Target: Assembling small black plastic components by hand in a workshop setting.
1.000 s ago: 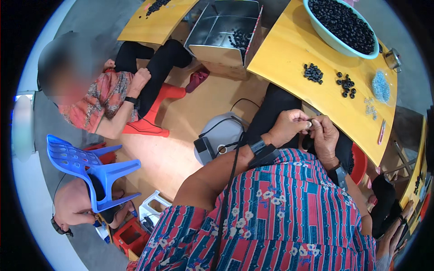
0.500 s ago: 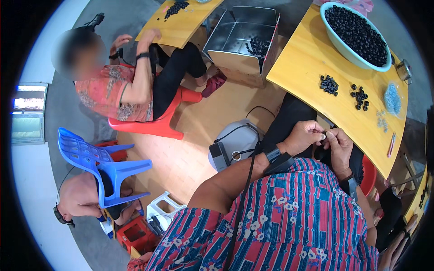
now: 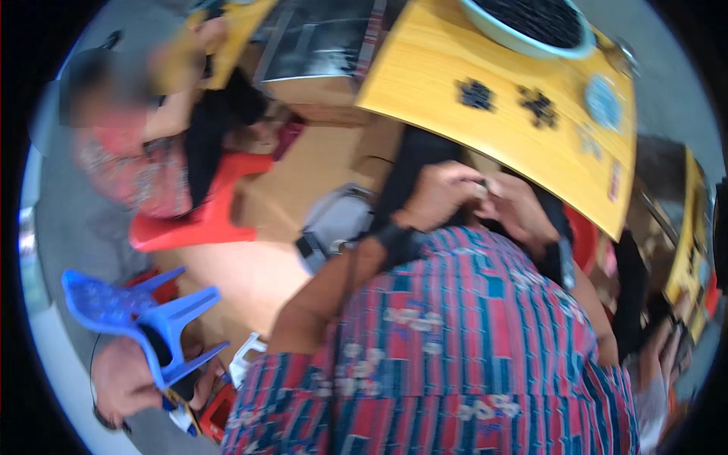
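Close together above my lap, near the table's front edge, my left hand [image 3: 442, 196] and my right hand [image 3: 523, 211] are both closed in a pinch. Their fingertips meet around a small dark piece [image 3: 483, 184], too small and blurred to name further. On the yellow table [image 3: 432, 64] beyond lie a pile of small black cylindrical parts [image 3: 475, 95] and a looser group of black ring-like parts [image 3: 538, 106]. To their right is a clear container of light-blue small pieces [image 3: 604, 102], with some loose pale pieces [image 3: 589, 141] beside it.
A light-blue basin [image 3: 523, 34] heaped with black parts stands at the table's far side. A red pen-like item [image 3: 614, 182] lies near the right edge. To the left are an open box [image 3: 322, 45], a blue chair [image 3: 163, 318], and a person on a red chair [image 3: 205, 212]; another person bends below.
The whole view has shifted and blurred, so the scene sits further left and higher. My hands stay pinched together over my lap. The seated person's arms have moved toward the other table.
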`<action>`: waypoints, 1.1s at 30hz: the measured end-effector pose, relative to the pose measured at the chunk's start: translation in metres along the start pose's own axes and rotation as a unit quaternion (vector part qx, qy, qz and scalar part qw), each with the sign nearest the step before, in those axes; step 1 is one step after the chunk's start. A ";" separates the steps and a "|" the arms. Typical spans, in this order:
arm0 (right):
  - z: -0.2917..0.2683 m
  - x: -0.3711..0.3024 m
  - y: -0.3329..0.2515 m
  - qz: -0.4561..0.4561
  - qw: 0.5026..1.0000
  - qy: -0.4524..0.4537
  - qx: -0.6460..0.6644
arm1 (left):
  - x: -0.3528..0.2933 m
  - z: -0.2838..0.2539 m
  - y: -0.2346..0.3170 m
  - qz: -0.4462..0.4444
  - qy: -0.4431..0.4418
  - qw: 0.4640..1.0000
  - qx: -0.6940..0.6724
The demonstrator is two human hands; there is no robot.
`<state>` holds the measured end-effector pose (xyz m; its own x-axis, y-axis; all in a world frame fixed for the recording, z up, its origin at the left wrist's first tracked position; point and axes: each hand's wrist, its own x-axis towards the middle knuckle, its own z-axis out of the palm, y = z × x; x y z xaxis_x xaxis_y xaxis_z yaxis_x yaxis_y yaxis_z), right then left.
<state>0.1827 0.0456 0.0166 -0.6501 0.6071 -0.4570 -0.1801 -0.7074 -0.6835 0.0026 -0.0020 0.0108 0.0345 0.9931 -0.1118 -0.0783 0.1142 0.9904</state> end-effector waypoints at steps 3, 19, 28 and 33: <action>-0.003 0.005 -0.001 0.040 0.999 -0.010 0.020 | 0.004 -0.008 -0.014 0.054 -0.005 0.998 0.018; -0.014 -0.005 -0.006 0.074 0.997 -0.033 0.010 | 0.007 0.002 -0.009 0.042 -0.038 0.995 0.077; -0.004 -0.004 -0.003 0.066 0.997 -0.019 0.031 | 0.007 0.004 -0.014 0.050 -0.006 0.998 0.037; -0.002 -0.004 -0.002 0.049 0.999 0.008 0.001 | 0.008 0.002 -0.017 0.052 -0.015 0.998 0.041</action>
<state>0.1871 0.0452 0.0184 -0.6525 0.5407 -0.5310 -0.1178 -0.7645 -0.6337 0.0058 0.0043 -0.0065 0.0610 0.9981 -0.0059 -0.0019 0.0060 1.0000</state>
